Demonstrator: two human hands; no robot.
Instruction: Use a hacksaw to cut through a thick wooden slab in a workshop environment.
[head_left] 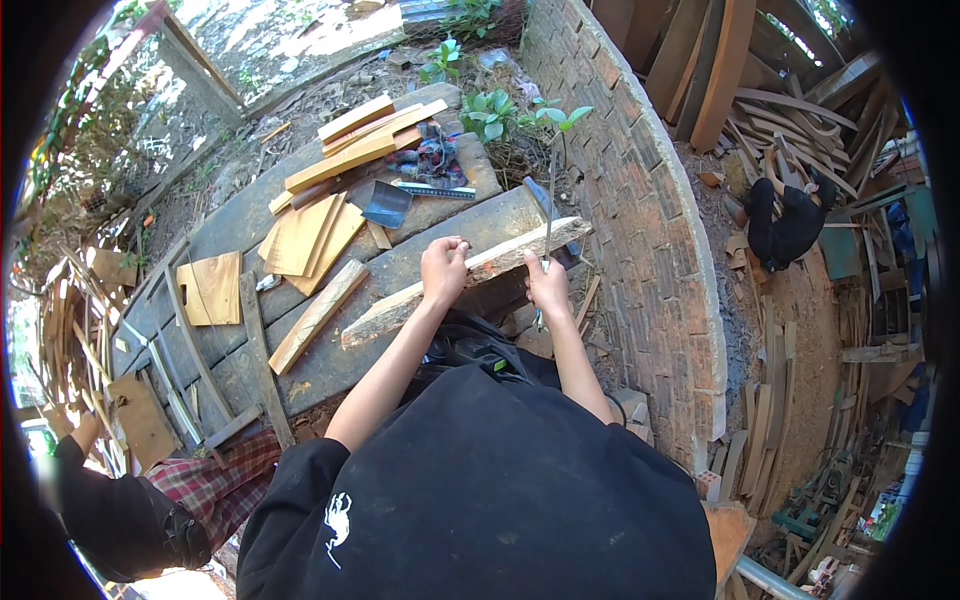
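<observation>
A rough, pale wooden plank (390, 312) lies slantwise in front of me, its far end to the right. My left hand (445, 270) is over the plank's middle, fingers curled closed. Whatever they may hold is hidden. At the plank's right part, my right hand (547, 288) is closed around the near end of a long, thin metal tool (550, 205), which looks like a narrow saw. It crosses the plank and points away from me. The grip is mostly covered by my fingers.
On the dark workbench (225, 350) lie cut boards (312, 235), a wood block (318, 315), a dark metal sheet (387, 204) and a ruler (440, 190). A brick wall (640, 200) borders the right. One person (785, 225) crouches beyond it; another (130, 510) is at lower left.
</observation>
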